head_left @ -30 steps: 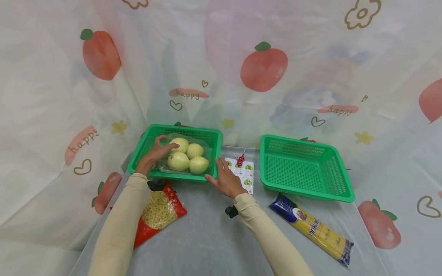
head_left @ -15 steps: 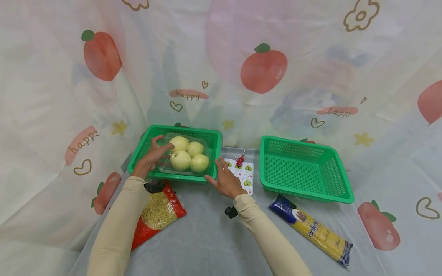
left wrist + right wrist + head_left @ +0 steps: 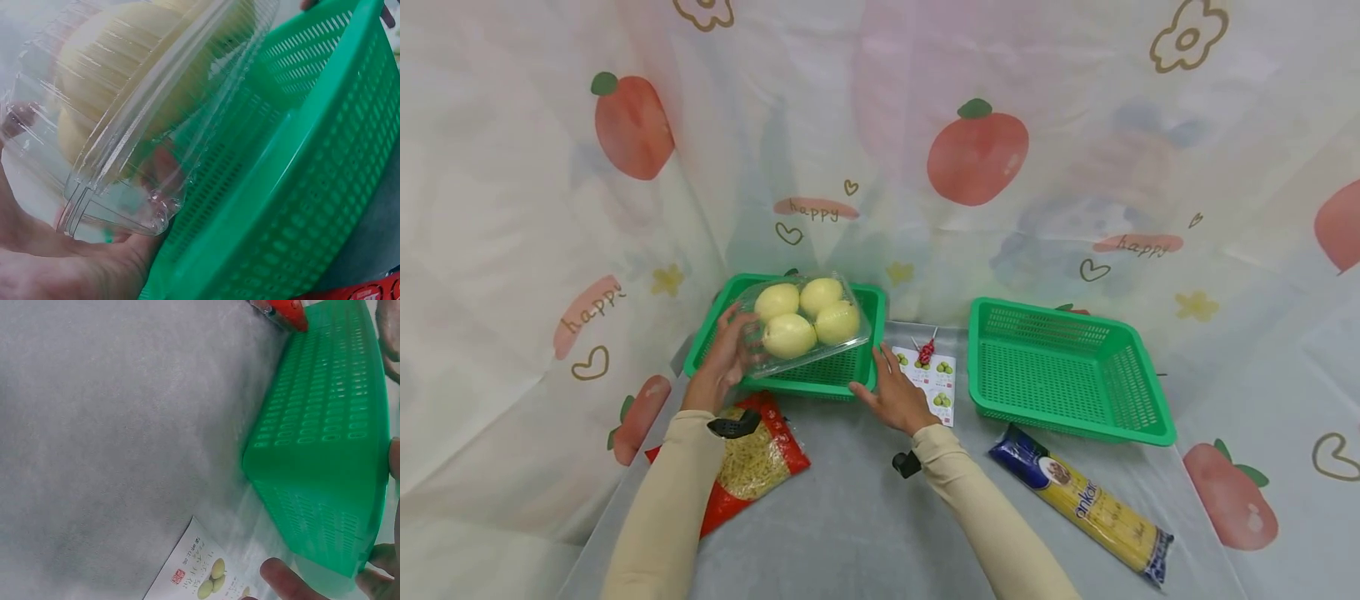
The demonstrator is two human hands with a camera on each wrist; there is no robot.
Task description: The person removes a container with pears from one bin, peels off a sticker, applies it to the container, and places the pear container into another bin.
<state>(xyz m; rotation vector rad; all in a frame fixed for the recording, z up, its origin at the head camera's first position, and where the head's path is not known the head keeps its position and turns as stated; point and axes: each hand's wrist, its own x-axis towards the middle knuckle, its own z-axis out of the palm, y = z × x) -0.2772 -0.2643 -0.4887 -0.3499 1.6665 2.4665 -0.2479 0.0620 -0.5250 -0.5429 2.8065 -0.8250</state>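
A clear plastic box of pears [image 3: 790,333] is in my left hand [image 3: 722,354], gripped by its left end. Held tilted, the box hangs over the left green basket [image 3: 752,386], its right end farther out. In the left wrist view, fingers show through the clear plastic, under the pale yellow fruit. My right hand [image 3: 897,396] rests at the front right corner of the same basket, its fingers spread. The right wrist view shows the thumb [image 3: 395,459] at the basket's rim and other fingers by its end wall.
Another green basket [image 3: 1045,375] stands to the right. Between the baskets lie a printed card [image 3: 942,383] and red-wrapped lollipops [image 3: 927,352]. A red bag of pasta [image 3: 752,458] lies in front of the left basket, a spaghetti pack [image 3: 1090,504] before the right one.
The box of pears has risen out of the left basket and tilted, its right end swinging up. My left hand has shifted its hold along the box's end. The right hand stays at the basket corner.
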